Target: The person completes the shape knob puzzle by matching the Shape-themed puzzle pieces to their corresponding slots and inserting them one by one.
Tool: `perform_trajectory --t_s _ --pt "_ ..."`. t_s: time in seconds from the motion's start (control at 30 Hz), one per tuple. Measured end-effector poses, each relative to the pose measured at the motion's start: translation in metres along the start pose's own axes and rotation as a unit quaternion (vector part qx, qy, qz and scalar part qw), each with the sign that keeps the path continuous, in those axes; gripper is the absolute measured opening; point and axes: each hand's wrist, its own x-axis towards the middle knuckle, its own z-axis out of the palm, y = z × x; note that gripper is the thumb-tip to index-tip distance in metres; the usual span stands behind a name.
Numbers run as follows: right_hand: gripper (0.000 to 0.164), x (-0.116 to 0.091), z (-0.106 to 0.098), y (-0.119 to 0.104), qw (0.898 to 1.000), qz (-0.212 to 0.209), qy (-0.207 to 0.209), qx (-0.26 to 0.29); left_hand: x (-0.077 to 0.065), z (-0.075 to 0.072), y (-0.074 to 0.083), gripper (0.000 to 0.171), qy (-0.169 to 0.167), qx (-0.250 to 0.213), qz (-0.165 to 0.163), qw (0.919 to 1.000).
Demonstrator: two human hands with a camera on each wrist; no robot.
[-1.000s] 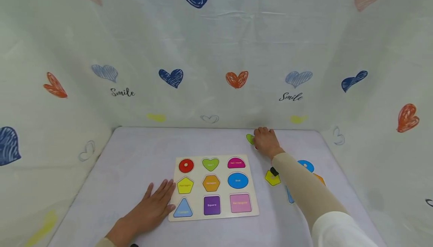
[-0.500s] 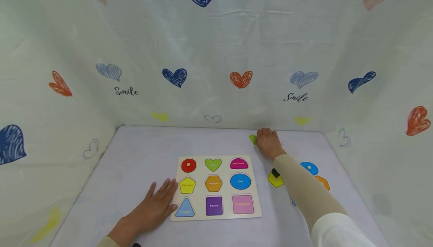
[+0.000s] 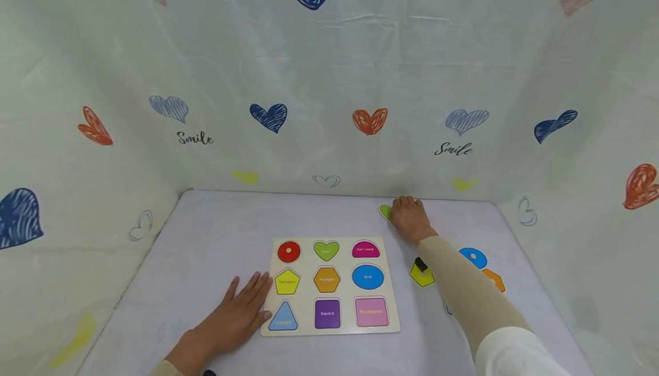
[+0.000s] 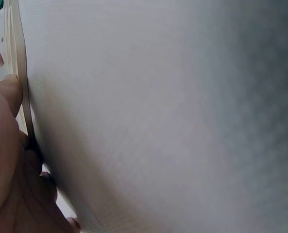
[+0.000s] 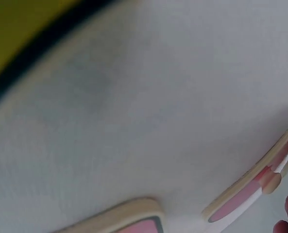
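Pale tabletop; left hand flat against board, right hand outstretched.

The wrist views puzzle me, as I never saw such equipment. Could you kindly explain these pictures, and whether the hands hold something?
No machine here: a person works with two bare hands. The wide picture comes from a head-worn camera; the two close, blurry ones come from cameras on the wrists. On the table lies a board showing nine coloured shapes. To its right lie a yellow piece, a blue piece and an orange piece. The left hand touches the board's left edge. The right hand partly covers a green piece; whether it grips anything is hidden.
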Motion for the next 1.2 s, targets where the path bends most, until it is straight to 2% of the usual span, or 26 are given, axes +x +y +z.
perform_trajectory --t_s 0.23,0.5,0.93,1.2 --pt "0.029 -0.005 -0.006 -0.001 0.999 -0.024 0.035 -0.009 -0.001 -0.002 0.003 0.079 0.002 -0.015 0.004 0.9999" --pt "0.028 -0.008 -0.017 -0.013 0.995 -0.063 0.072 -0.01 -0.002 -0.004 -0.001 0.079 0.007 -0.018 0.007 0.9998" --pt "0.027 -0.017 -0.033 -0.04 0.991 -0.103 0.085 -0.011 -0.002 -0.003 0.001 0.077 0.015 -0.031 0.015 0.9993" --pt "0.031 -0.025 -0.039 -0.069 0.991 -0.118 0.06 -0.005 -0.002 -0.004 0.003 0.078 0.011 -0.053 0.023 0.9982"
